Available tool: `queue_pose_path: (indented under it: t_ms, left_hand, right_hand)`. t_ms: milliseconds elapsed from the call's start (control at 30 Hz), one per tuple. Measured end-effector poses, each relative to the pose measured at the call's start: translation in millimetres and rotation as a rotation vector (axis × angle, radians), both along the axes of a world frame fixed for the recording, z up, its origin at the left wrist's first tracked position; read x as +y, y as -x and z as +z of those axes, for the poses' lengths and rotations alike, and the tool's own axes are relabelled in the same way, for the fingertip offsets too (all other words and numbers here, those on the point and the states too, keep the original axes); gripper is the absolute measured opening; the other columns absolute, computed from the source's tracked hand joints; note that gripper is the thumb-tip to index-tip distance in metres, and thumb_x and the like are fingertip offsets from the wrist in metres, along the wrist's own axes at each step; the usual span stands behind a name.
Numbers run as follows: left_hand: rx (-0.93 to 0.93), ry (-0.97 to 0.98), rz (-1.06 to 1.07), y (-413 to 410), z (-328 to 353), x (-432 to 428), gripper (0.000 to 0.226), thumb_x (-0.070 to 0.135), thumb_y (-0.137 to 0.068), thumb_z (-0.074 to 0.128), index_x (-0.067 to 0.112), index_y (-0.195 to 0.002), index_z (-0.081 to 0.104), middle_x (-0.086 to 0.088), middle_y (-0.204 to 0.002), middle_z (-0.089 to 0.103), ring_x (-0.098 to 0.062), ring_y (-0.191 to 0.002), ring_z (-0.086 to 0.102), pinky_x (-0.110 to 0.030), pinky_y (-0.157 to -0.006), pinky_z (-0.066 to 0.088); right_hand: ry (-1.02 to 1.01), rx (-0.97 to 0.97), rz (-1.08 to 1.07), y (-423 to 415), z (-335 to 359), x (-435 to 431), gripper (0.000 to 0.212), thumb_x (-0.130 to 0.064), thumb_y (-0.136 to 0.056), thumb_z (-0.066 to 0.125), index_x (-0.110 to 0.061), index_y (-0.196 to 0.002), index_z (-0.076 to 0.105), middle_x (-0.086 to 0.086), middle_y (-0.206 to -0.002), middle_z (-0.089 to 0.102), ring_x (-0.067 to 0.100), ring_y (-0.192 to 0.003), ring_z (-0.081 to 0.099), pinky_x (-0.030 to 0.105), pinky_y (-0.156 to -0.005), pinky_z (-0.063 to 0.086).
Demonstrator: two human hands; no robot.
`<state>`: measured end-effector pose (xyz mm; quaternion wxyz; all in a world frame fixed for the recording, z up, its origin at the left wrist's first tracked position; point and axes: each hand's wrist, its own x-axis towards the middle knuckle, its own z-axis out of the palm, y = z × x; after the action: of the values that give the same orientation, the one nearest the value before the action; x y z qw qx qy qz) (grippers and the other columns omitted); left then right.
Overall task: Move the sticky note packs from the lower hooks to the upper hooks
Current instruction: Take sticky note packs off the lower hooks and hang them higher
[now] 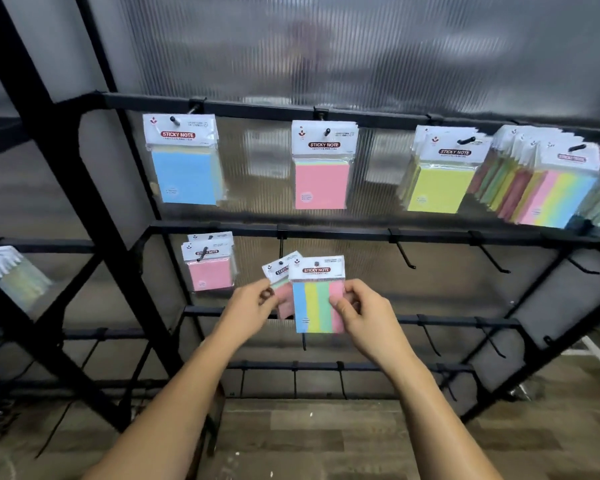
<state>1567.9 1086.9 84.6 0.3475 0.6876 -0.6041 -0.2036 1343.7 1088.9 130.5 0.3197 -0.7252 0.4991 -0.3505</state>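
Note:
My right hand (364, 315) pinches the right edge of a striped sticky note pack (317, 303) with blue, yellow, green and pink bands, held upright in front of the lower rail. My left hand (250, 308) pinches a tilted pink pack (281, 282) that still hangs on a lower hook (281, 245). Pink packs (210, 268) hang on the lower hook to the left. On the upper rail (257, 107) hang blue packs (184, 168), pink packs (321, 171), yellow packs (440, 178) and a thick bunch of striped packs (548, 188).
Bare black hooks (404, 252) stick out along the right of the lower rail and on the rails below. A black frame post (66, 174) slants across the left. More packs (14, 275) hang on a neighbouring rack at far left. Wooden floor lies below.

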Motion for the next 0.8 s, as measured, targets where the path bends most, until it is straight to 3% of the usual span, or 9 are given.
queue_pose_path:
  t_ms: [167, 300, 433, 600, 800]
  left_hand:
    - [-0.032, 0.076, -0.052, 53, 30, 18, 0.011, 0.021, -0.09, 0.065, 0.026, -0.101, 0.065, 0.016, -0.065, 0.054, 0.0, -0.051, 0.043, -0.02, -0.054, 0.036]
    - [-0.035, 0.082, -0.097, 118, 39, 19, 0.018, 0.02, -0.091, 0.064, 0.02, -0.108, 0.067, 0.015, -0.077, 0.059, -0.001, -0.056, 0.046, -0.024, -0.061, 0.039]
    - [0.028, 0.107, -0.112, 175, 49, 13, 0.013, 0.022, -0.091, 0.064, 0.023, -0.104, 0.066, 0.019, -0.077, 0.058, 0.009, -0.058, 0.05, -0.017, -0.06, 0.036]
    - [0.063, 0.152, -0.117, 231, 64, 1, 0.008, 0.024, -0.091, 0.064, 0.021, -0.098, 0.066, 0.013, -0.076, 0.061, 0.005, -0.056, 0.048, -0.009, -0.056, 0.037]
    - [0.045, 0.168, -0.072, 261, 85, -15, 0.015, 0.032, -0.089, 0.065, 0.018, -0.093, 0.064, -0.002, -0.077, 0.065, -0.011, -0.061, 0.048, -0.029, -0.063, 0.042]
  right_hand:
    - [0.024, -0.053, -0.034, 57, 11, 6, 0.006, -0.024, -0.095, 0.059, -0.019, -0.094, 0.062, -0.004, -0.074, 0.059, 0.0, -0.06, 0.048, 0.014, -0.057, 0.039]
    - [0.061, -0.09, -0.06, 116, 19, 6, 0.006, -0.021, -0.095, 0.06, -0.016, -0.097, 0.064, -0.005, -0.071, 0.055, -0.001, -0.057, 0.046, 0.011, -0.056, 0.039]
    - [0.093, -0.076, -0.08, 173, 32, -2, 0.008, -0.025, -0.097, 0.057, -0.019, -0.098, 0.062, -0.008, -0.07, 0.053, 0.002, -0.056, 0.044, 0.014, -0.055, 0.038]
    - [0.153, -0.082, -0.115, 228, 53, -21, 0.013, -0.028, -0.097, 0.056, -0.018, -0.102, 0.062, 0.001, -0.081, 0.063, 0.006, -0.066, 0.05, 0.015, -0.061, 0.039]
    - [0.227, -0.131, -0.127, 262, 89, -46, 0.017, -0.029, -0.098, 0.055, -0.015, -0.104, 0.062, 0.003, -0.088, 0.067, 0.018, -0.081, 0.059, 0.029, -0.071, 0.047]
